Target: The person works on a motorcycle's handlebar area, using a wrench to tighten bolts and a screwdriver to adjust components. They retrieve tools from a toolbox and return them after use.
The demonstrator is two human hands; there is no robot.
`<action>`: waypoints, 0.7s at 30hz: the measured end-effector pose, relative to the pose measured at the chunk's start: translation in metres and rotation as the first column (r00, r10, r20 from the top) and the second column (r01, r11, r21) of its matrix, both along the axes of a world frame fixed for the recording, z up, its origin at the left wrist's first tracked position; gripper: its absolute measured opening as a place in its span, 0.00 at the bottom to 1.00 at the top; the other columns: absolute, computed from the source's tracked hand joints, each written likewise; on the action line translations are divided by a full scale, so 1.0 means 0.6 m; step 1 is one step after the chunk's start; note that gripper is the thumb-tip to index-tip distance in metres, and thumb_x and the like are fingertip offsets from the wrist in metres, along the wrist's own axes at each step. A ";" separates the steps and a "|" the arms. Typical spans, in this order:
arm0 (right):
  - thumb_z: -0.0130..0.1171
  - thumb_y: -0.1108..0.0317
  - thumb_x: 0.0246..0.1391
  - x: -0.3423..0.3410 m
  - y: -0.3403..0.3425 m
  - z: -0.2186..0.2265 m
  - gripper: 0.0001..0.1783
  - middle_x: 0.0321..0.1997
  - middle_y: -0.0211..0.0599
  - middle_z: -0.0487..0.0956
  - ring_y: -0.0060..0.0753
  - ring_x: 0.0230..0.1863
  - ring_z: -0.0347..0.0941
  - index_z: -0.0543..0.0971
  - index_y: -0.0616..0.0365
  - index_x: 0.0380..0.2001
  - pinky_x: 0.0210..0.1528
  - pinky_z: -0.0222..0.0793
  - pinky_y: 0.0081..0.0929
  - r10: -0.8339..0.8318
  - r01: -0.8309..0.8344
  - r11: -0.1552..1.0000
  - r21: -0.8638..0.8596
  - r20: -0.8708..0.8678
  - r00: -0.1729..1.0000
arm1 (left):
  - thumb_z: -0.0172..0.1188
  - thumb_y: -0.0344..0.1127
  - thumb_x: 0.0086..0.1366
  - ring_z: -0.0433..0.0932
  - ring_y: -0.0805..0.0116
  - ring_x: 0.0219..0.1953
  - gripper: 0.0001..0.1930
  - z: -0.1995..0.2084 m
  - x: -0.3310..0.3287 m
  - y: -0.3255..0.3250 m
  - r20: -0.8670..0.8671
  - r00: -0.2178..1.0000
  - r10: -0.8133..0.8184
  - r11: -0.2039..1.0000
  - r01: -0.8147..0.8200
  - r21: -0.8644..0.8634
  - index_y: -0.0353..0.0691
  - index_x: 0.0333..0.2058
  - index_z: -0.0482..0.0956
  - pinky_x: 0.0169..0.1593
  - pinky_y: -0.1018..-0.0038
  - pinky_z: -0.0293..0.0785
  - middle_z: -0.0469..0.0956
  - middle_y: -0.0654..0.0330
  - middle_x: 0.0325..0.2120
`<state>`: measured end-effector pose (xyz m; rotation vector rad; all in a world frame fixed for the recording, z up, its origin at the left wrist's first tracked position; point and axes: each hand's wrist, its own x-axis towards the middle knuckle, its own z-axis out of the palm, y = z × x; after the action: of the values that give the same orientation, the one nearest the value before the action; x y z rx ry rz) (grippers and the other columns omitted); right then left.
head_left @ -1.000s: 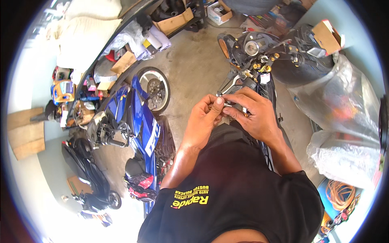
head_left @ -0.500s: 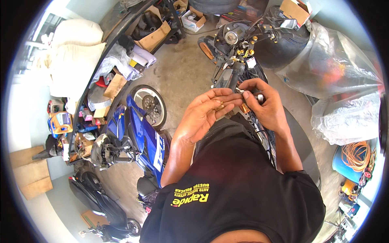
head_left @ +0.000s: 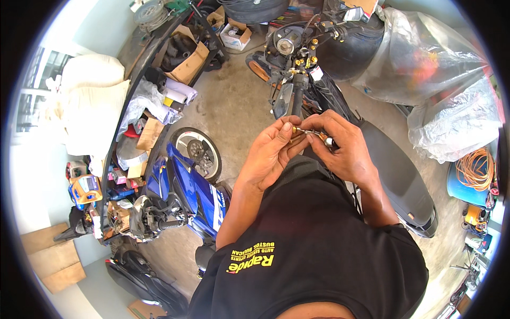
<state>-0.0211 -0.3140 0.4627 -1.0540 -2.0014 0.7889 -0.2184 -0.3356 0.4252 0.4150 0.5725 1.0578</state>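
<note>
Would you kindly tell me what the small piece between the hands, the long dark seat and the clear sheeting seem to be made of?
The small piece: probably metal, shiny, with silvery and brassy glints. The long dark seat: perhaps vinyl, matt, without visible weave. The clear sheeting: likely plastic film, glossy, see-through and wrinkled.

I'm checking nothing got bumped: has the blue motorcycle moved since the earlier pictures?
No; the blue motorcycle keeps its place beside the black shelf; the view itself has shifted.

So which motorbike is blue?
The one beside the left forearm, the blue bike; the long-seated bike by the right hand and the lower-left bike are mostly black.
</note>
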 end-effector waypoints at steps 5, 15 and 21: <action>0.65 0.71 0.60 0.016 -0.002 0.000 0.09 0.41 0.35 0.81 0.45 0.34 0.81 0.82 0.53 0.45 0.34 0.76 0.37 -0.015 0.011 0.998 0.066 0.070 0.997 | 0.53 0.42 0.79 0.81 0.67 0.55 0.18 -0.005 0.013 0.006 -0.071 0.997 -0.003 1.000 0.002 -0.014 0.32 0.56 0.71 0.63 0.72 0.80 0.79 0.53 0.50; 0.68 0.72 0.56 0.070 0.008 -0.038 0.13 0.43 0.32 0.83 0.40 0.35 0.83 0.83 0.53 0.45 0.32 0.78 0.34 -0.173 0.152 0.958 0.242 0.066 0.983 | 0.56 0.40 0.77 0.83 0.68 0.50 0.15 -0.025 0.083 0.039 -0.110 0.993 0.034 0.998 -0.039 -0.049 0.32 0.49 0.76 0.60 0.75 0.82 0.82 0.53 0.48; 0.70 0.73 0.54 0.115 0.050 -0.063 0.12 0.41 0.33 0.84 0.39 0.36 0.84 0.84 0.54 0.43 0.32 0.78 0.32 -0.268 0.270 0.937 0.223 -0.041 0.963 | 0.57 0.41 0.77 0.83 0.70 0.49 0.12 -0.023 0.153 0.092 -0.186 0.980 0.072 0.996 -0.082 -0.044 0.36 0.45 0.75 0.60 0.75 0.81 0.83 0.51 0.49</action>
<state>0.0480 -0.2837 0.4250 -1.1529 -1.8358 0.4079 -0.1265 -0.2807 0.4113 0.4517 0.7849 1.0830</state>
